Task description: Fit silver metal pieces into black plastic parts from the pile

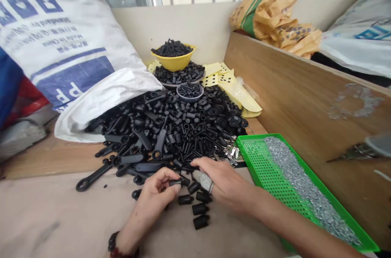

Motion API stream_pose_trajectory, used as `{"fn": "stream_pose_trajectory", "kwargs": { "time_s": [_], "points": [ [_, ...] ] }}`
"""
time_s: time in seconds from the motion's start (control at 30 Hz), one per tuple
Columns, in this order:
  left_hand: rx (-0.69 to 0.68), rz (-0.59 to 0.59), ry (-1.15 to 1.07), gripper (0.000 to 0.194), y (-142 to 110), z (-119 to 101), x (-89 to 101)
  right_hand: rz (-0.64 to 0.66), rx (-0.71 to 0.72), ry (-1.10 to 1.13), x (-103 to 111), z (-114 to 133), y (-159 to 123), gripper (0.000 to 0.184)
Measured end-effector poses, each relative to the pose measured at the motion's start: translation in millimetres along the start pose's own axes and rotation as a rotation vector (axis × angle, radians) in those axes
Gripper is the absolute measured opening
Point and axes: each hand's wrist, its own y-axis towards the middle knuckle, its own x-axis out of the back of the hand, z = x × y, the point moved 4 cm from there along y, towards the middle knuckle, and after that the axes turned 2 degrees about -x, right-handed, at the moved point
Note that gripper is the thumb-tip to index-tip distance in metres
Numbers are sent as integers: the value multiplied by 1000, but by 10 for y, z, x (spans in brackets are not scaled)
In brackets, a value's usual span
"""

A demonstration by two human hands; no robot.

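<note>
My left hand point(157, 193) is curled, pinching a small black plastic cylinder point(175, 182) between thumb and fingers. My right hand point(222, 180) lies palm down beside it, fingers bent over the near edge of a big heap of black plastic parts point(171, 127); a silvery wrapped finger shows, and what it grips is hidden. Several short black cylinders point(200, 209) lie in a row on the table just below both hands. Long black handle pieces point(91, 177) stick out at the heap's left.
A green perforated tray point(253, 156) of small silver screws lies to the right. A white woven sack point(91, 103) spills parts from the left. Behind the heap stand a yellow bowl point(174, 62), a small clear bowl point(189, 92) and yellow plastic pieces point(238, 91). A wooden board point(305, 99) walls the right.
</note>
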Motion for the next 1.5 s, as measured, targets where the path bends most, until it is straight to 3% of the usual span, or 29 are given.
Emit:
{"fn": "stream_pose_trajectory", "kwargs": {
  "time_s": [0.07, 0.13, 0.27, 0.53, 0.67, 0.83, 1.0, 1.1, 1.2, 1.33, 1.5],
  "points": [
    [-98, 13, 243, 5, 16, 10, 18, -13, -29, -40, 31, -83, -9, 33],
    [-221, 55, 439, 10, 8, 1, -17, 17, -39, -122, 4, -161, -25, 35],
    [-385, 133, 552, 18, -26, -32, -96, 103, -23, -260, -90, -219, -33, 35],
    [-292, 92, 333, 8, -71, -26, -62, 198, 98, -205, -113, 62, -17, 31],
    [-336, 88, 285, 6, -124, -97, -105, 210, 126, -209, -165, 91, -45, 23],
    [-461, 1, 244, 12, -199, -152, -147, 188, 109, -183, -326, 61, -71, 24],
    [-386, -46, 306, 13, -174, -22, -64, 185, 33, -145, -263, 60, -26, 26],
    [-347, -51, 380, 13, -126, 55, -8, 126, 9, -114, -49, -26, 0, 28],
    [-400, -11, 458, 14, -93, 81, -20, 84, -50, -226, 103, -221, -3, 31],
    [-495, 28, 584, 15, -97, 83, -74, 159, -143, -467, 98, -474, -36, 36],
    [-513, 64, 695, 16, -99, 75, -80, 214, -148, -521, 66, -526, -10, 41]
  ]
}}
